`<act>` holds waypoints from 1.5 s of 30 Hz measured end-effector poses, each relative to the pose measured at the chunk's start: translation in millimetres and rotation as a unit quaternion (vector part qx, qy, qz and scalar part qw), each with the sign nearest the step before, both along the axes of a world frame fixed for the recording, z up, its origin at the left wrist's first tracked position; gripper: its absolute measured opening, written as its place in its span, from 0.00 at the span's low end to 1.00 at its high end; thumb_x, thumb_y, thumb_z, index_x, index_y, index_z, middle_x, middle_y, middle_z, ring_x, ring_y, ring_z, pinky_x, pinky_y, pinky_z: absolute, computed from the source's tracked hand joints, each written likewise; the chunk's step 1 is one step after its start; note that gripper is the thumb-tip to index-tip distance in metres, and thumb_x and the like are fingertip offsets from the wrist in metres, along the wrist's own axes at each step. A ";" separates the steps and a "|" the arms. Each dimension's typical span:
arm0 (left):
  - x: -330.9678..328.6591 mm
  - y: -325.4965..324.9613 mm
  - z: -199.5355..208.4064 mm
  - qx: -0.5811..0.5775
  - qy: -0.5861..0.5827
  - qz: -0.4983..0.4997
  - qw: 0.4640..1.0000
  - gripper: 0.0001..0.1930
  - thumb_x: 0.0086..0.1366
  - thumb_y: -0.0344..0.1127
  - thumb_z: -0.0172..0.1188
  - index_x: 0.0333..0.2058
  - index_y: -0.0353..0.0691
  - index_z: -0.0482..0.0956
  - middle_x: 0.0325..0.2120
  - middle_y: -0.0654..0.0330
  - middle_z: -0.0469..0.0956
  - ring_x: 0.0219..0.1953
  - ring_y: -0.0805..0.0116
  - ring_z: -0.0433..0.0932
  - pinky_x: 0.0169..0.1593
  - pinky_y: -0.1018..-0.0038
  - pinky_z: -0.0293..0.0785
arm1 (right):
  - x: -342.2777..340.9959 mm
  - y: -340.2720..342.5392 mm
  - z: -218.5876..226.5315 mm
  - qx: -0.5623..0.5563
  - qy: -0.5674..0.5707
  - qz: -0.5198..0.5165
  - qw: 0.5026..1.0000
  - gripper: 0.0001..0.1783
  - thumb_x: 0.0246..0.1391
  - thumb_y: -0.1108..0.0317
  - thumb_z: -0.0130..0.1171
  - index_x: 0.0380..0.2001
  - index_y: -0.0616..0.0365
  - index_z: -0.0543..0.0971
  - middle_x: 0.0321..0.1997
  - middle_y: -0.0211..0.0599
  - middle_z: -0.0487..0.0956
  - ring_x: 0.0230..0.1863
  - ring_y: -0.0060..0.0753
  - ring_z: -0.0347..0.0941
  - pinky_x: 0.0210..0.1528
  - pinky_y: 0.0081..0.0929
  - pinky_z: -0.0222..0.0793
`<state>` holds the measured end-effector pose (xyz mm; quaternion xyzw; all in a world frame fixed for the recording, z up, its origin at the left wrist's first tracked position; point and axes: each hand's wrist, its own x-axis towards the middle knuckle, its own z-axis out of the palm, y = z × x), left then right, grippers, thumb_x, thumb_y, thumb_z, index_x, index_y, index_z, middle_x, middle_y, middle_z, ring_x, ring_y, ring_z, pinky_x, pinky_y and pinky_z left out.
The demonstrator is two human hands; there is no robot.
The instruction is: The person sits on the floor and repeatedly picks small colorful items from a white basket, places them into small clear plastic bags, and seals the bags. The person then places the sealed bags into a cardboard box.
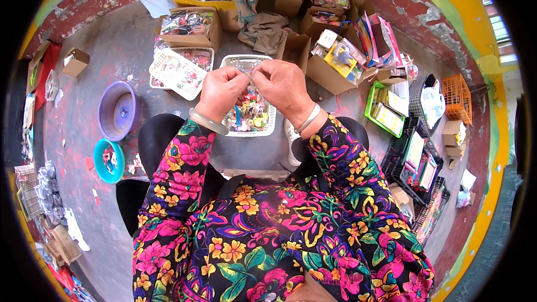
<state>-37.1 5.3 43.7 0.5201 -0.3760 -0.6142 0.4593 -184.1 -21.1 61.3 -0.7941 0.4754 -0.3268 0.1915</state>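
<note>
Both hands meet over the white basket (271, 124) of small colourful trinkets. The left hand (221, 93) and right hand (283, 85) pinch a tiny clear piece (251, 75) between their fingertips, just above the basket's far rim. It looks fiddly: best keep the piece low over the basket, so a slip drops it back inside.

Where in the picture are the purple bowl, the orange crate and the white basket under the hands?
purple bowl (106, 113): head view, on its left rim.
orange crate (457, 98): head view, on its mesh side.
white basket (272, 118): head view, on its right rim.
</note>
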 end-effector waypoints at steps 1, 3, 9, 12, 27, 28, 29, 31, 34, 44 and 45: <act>-0.3 -0.7 -3.3 0.001 -0.003 -0.003 1.000 0.08 0.55 0.31 0.52 0.21 0.36 0.74 0.14 0.64 0.73 0.13 0.80 0.69 0.18 0.83 0.67 | 0.5 0.5 0.0 -0.020 0.021 0.002 1.000 0.10 0.42 0.64 0.52 0.15 0.56 0.73 0.19 0.41 0.75 0.24 0.45 0.73 0.24 0.37 0.68; -0.1 -0.9 -4.4 0.005 -0.022 -0.007 1.000 0.07 0.56 0.32 0.51 0.22 0.37 0.74 0.15 0.64 0.73 0.14 0.80 0.69 0.19 0.84 0.67 | 2.7 2.1 -1.3 -0.048 0.060 0.012 0.997 0.10 0.42 0.65 0.51 0.15 0.57 0.73 0.19 0.42 0.74 0.24 0.45 0.73 0.24 0.38 0.68; 1.7 -6.8 -14.6 -0.066 -0.147 -0.019 0.987 0.07 0.55 0.31 0.51 0.25 0.34 0.74 0.16 0.65 0.73 0.16 0.79 0.70 0.21 0.81 0.67 | 0.6 0.9 -5.8 -0.082 0.094 0.043 0.991 0.10 0.42 0.65 0.51 0.15 0.57 0.74 0.20 0.43 0.74 0.24 0.46 0.73 0.25 0.39 0.68; 1.0 -7.0 -5.4 -0.085 -0.358 -0.008 0.930 0.08 0.50 0.31 0.54 0.28 0.34 0.74 0.19 0.59 0.74 0.21 0.69 0.73 0.27 0.73 0.68 | 3.2 1.7 -3.0 -0.079 0.126 0.060 0.987 0.08 0.40 0.65 0.52 0.15 0.57 0.74 0.20 0.42 0.75 0.24 0.46 0.73 0.25 0.38 0.68; 8.5 -8.2 -24.9 -0.272 -0.551 -0.107 0.782 0.07 0.47 0.31 0.51 0.18 0.33 0.75 0.21 0.45 0.74 0.28 0.44 0.73 0.34 0.58 0.70 | 7.0 -6.4 -19.4 -0.217 0.218 0.224 0.925 0.01 0.37 0.72 0.52 0.18 0.55 0.72 0.22 0.33 0.70 0.28 0.37 0.70 0.30 0.29 0.67; 10.6 -7.7 -29.2 -0.287 -0.552 -0.105 0.776 0.07 0.46 0.31 0.52 0.17 0.34 0.75 0.18 0.44 0.74 0.26 0.44 0.74 0.32 0.57 0.71 | 6.2 -6.4 -22.8 -0.204 0.238 0.238 0.919 0.01 0.37 0.72 0.52 0.19 0.55 0.72 0.22 0.34 0.71 0.28 0.37 0.70 0.30 0.30 0.67; 11.6 -8.2 -30.0 -0.288 -0.555 -0.117 0.772 0.07 0.46 0.31 0.52 0.17 0.33 0.75 0.19 0.44 0.73 0.27 0.44 0.74 0.33 0.57 0.71 | 5.1 -6.0 -22.7 -0.202 0.235 0.245 0.919 0.01 0.37 0.72 0.52 0.19 0.55 0.72 0.22 0.33 0.70 0.28 0.37 0.70 0.30 0.30 0.67; 13.6 -8.8 -28.8 -0.288 -0.560 -0.140 0.764 0.07 0.45 0.31 0.52 0.17 0.33 0.75 0.19 0.43 0.73 0.27 0.45 0.74 0.33 0.58 0.71 | 2.7 -5.5 -20.5 -0.198 0.228 0.260 0.917 0.01 0.37 0.71 0.52 0.19 0.54 0.71 0.21 0.33 0.70 0.28 0.36 0.70 0.29 0.30 0.66; 14.5 -10.1 -23.0 -0.265 -0.555 -0.136 0.777 0.08 0.46 0.33 0.53 0.17 0.34 0.77 0.20 0.45 0.74 0.27 0.47 0.74 0.34 0.60 0.72 | 0.1 -6.5 -20.4 -0.193 0.226 0.251 0.921 0.04 0.37 0.72 0.54 0.22 0.54 0.73 0.25 0.33 0.72 0.30 0.37 0.71 0.32 0.29 0.68; 83.9 -67.1 29.9 -0.176 -0.375 0.084 0.906 0.09 0.53 0.33 0.57 0.24 0.30 0.78 0.18 0.62 0.76 0.20 0.80 0.72 0.25 0.83 0.68 | -7.7 -38.4 -59.3 -0.112 0.096 0.009 0.989 0.05 0.42 0.72 0.51 0.23 0.57 0.76 0.30 0.42 0.75 0.36 0.45 0.71 0.40 0.37 0.67; 87.5 -69.2 20.7 -0.160 -0.334 0.097 0.924 0.09 0.53 0.33 0.57 0.25 0.30 0.78 0.19 0.61 0.76 0.20 0.80 0.72 0.26 0.84 0.69 | -3.3 -33.0 -68.9 -0.022 0.199 0.034 0.979 0.06 0.42 0.71 0.49 0.20 0.58 0.76 0.29 0.44 0.75 0.35 0.48 0.71 0.39 0.39 0.67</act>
